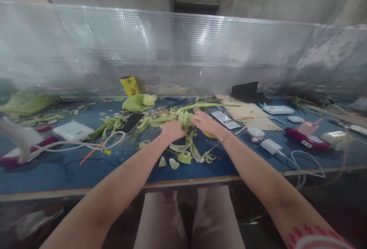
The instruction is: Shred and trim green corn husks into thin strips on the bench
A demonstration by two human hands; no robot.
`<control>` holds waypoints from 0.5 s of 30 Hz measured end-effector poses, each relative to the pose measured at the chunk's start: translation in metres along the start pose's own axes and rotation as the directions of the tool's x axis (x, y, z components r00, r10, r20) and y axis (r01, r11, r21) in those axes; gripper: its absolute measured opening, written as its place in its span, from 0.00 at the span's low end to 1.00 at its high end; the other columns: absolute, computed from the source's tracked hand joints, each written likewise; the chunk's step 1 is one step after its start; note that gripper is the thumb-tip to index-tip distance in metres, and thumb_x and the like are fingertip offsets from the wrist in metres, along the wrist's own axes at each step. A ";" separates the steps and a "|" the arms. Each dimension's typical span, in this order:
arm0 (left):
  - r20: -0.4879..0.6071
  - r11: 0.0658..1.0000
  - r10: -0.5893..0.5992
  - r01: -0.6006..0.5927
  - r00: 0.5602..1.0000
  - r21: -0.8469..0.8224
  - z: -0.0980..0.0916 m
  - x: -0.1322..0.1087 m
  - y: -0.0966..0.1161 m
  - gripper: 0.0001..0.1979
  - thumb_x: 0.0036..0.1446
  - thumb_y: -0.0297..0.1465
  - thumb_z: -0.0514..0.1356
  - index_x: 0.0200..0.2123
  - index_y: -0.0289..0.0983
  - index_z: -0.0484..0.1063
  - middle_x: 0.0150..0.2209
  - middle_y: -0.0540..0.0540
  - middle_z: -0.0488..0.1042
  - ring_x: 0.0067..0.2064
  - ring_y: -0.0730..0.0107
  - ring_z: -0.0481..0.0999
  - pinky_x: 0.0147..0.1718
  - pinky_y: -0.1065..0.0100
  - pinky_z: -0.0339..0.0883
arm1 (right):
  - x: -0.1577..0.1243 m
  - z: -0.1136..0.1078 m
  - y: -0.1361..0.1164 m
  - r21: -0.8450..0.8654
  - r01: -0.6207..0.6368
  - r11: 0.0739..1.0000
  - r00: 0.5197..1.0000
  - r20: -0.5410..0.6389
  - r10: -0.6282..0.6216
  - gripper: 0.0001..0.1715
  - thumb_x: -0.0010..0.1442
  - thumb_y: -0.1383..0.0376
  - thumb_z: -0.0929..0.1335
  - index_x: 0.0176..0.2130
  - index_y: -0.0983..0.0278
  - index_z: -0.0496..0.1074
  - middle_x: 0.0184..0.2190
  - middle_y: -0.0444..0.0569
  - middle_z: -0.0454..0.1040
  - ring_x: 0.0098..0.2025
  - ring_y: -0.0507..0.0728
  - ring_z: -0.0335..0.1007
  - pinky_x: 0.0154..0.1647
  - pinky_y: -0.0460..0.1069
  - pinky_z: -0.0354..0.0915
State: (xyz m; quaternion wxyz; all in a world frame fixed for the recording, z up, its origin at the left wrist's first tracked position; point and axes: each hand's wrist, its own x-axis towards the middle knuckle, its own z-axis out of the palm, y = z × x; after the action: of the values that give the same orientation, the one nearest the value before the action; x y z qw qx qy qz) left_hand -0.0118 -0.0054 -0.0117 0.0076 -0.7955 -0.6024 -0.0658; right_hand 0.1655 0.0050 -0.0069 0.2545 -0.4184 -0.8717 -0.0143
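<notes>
Husk strips [185, 118] could tear, so tension them gently: your left hand [173, 129] and right hand [208, 122] both have fingers clamped on them (some tips hidden).

Fingertips of the left hand [173, 130] are hidden among green strips [185, 119].

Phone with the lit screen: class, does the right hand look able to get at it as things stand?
Probably yes: the phone lies face up just beside the right hand, its screen uncovered, though that hand is busy at the green strips.
</notes>
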 end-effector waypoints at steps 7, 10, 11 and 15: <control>-0.029 0.985 -0.076 0.071 0.997 -0.156 0.001 0.004 -0.006 0.13 0.50 0.36 0.53 0.28 0.34 0.74 0.31 0.35 0.76 0.35 0.53 0.76 0.30 0.63 0.66 | -0.014 -0.023 0.026 -0.191 -0.407 0.893 0.894 0.118 0.433 0.15 0.53 0.59 0.66 0.37 0.68 0.72 0.37 0.56 0.73 0.38 0.58 0.69 0.37 0.48 0.62; -0.076 0.967 -0.105 0.084 0.991 -0.239 -0.001 0.011 -0.015 0.14 0.53 0.33 0.50 0.27 0.34 0.72 0.30 0.36 0.76 0.35 0.56 0.76 0.32 0.63 0.66 | -0.017 -0.023 0.027 -0.284 -0.443 0.850 0.771 0.364 0.523 0.15 0.49 0.61 0.68 0.35 0.69 0.74 0.33 0.59 0.76 0.32 0.59 0.72 0.29 0.47 0.61; -0.091 0.960 -0.112 0.084 0.990 -0.269 -0.002 0.013 -0.017 0.13 0.54 0.31 0.48 0.28 0.34 0.71 0.31 0.37 0.76 0.35 0.59 0.76 0.33 0.65 0.65 | -0.017 -0.021 0.026 -0.291 -0.443 0.848 0.754 0.390 0.528 0.15 0.48 0.61 0.68 0.34 0.69 0.75 0.32 0.59 0.76 0.31 0.59 0.72 0.28 0.48 0.61; -0.145 0.855 -0.232 0.130 0.962 -0.502 -0.002 0.019 -0.026 0.08 0.53 0.28 0.48 0.29 0.36 0.67 0.28 0.44 0.75 0.31 0.68 0.74 0.32 0.70 0.64 | -0.013 -0.012 0.023 -0.286 -0.479 0.830 0.756 0.346 0.556 0.16 0.49 0.62 0.66 0.36 0.70 0.76 0.34 0.60 0.77 0.33 0.60 0.73 0.31 0.48 0.62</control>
State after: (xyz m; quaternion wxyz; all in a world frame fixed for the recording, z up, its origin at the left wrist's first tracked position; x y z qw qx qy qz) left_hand -0.0318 0.0194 -0.0093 -0.1389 -0.7004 -0.6347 -0.2954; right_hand 0.1946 0.0080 -0.0067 0.0187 -0.6580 -0.7497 0.0676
